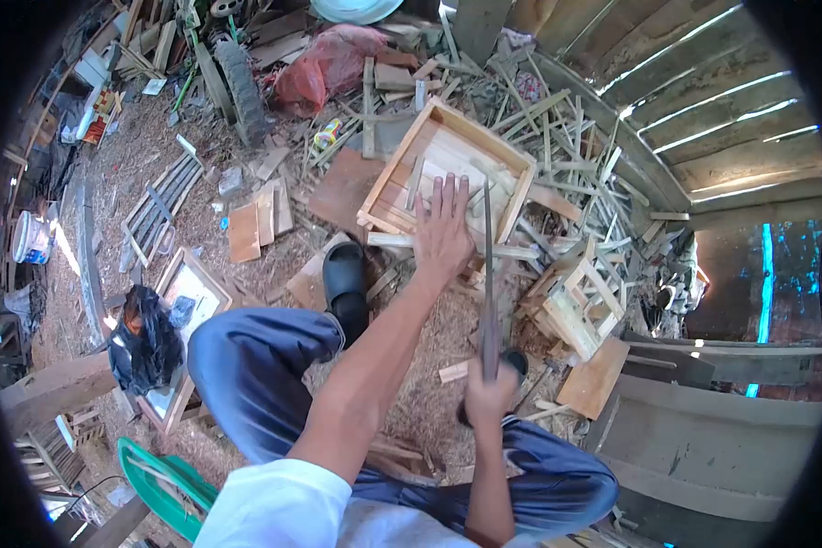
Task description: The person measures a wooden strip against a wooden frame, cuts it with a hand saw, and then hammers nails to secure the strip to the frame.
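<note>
My left hand [445,224] lies flat with its fingers stretched forward over the near edge of a shallow wooden box [388,187]. Its heel rests at a pale wood strip [391,239] that runs crosswise along that edge. In my right hand [490,395], closed around the handle, is a long hand saw [489,274]. I see the saw nearly edge-on, so its teeth do not show, and the part near the handle is blurred. The blade points away from me and crosses the strip just right of my left hand. Several loose slats [498,181] lie inside the box.
A small wooden frame [575,306] stands to the right beside a heap of thin offcuts [566,137]. A red mesh sack [329,68] lies at the back. To the left are a black plastic bag [143,338] and a slatted rack [162,205]. Sawdust covers the ground.
</note>
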The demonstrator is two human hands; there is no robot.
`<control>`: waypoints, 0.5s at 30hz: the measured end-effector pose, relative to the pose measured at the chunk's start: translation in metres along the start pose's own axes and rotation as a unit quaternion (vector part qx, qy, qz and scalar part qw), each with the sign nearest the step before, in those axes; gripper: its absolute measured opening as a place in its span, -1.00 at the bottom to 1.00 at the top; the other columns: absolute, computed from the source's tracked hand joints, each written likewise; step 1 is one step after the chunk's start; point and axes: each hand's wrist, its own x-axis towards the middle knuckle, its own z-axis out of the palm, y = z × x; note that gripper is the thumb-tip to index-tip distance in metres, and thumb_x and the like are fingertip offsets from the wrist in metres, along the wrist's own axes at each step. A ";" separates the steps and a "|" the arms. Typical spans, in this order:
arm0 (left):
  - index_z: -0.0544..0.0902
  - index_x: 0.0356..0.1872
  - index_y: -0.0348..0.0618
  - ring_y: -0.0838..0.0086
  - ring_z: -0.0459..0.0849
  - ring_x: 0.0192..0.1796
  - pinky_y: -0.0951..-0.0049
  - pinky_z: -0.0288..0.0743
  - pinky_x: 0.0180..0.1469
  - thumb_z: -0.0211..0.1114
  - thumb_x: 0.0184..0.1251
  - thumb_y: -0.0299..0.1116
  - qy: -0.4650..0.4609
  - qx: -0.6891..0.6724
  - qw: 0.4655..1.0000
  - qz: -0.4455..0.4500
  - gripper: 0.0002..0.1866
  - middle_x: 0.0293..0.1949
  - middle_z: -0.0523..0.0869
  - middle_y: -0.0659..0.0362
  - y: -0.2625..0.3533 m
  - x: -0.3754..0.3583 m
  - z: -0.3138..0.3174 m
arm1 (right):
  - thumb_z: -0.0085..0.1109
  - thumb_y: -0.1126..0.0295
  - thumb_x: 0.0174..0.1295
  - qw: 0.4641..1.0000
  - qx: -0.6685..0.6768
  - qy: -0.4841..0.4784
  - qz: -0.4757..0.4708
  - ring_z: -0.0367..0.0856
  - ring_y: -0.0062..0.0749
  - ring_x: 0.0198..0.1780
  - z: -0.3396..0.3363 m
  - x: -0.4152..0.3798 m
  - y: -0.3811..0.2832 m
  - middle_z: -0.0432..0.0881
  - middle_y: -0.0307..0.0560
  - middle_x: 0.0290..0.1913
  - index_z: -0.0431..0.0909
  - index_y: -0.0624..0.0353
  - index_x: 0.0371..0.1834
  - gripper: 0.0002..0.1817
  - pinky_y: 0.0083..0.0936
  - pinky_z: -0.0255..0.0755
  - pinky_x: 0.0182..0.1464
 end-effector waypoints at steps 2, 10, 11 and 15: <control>0.17 0.51 -0.19 0.11 0.12 0.57 -0.17 -0.14 0.54 -0.01 0.24 -0.37 0.007 -0.006 1.000 0.001 -0.27 0.52 0.23 -0.04 0.001 0.003 -0.002 | 0.20 0.52 0.11 1.000 -0.001 0.002 -0.010 0.32 -0.71 -0.61 -0.024 -0.047 0.018 0.28 -0.20 -0.76 0.40 0.34 -0.71 -0.72 -0.43 0.21 -0.56; 0.08 0.56 -0.13 0.15 0.03 0.61 -0.11 -0.25 0.58 -0.04 0.27 -0.35 -0.006 0.014 1.000 0.016 -0.24 0.56 0.13 0.01 0.003 0.011 0.005 | 0.21 0.43 0.13 0.999 -0.026 0.005 0.040 0.32 -0.66 -0.66 0.008 0.011 0.017 0.29 -0.10 -0.78 0.41 0.36 -0.68 -0.69 -0.39 0.23 -0.58; 0.08 0.56 -0.13 0.15 0.03 0.61 -0.11 -0.25 0.58 -0.04 0.27 -0.35 -0.012 0.011 1.000 0.023 -0.24 0.56 0.13 0.01 0.005 0.007 0.002 | 0.21 0.42 0.14 0.999 -0.037 -0.009 0.035 0.32 -0.64 -0.67 0.003 0.008 0.014 0.29 -0.07 -0.78 0.42 0.37 -0.68 -0.69 -0.38 0.24 -0.58; 0.07 0.56 -0.14 0.12 0.02 0.60 -0.10 -0.25 0.58 -0.01 0.27 -0.31 -0.047 0.007 0.999 -0.017 -0.23 0.55 0.15 -0.02 0.005 0.001 -0.009 | 0.20 0.40 0.17 0.998 0.030 -0.033 0.043 0.26 -0.67 -0.64 -0.018 -0.008 0.002 0.27 -0.30 -0.73 0.36 0.32 -0.70 -0.65 -0.44 0.16 -0.57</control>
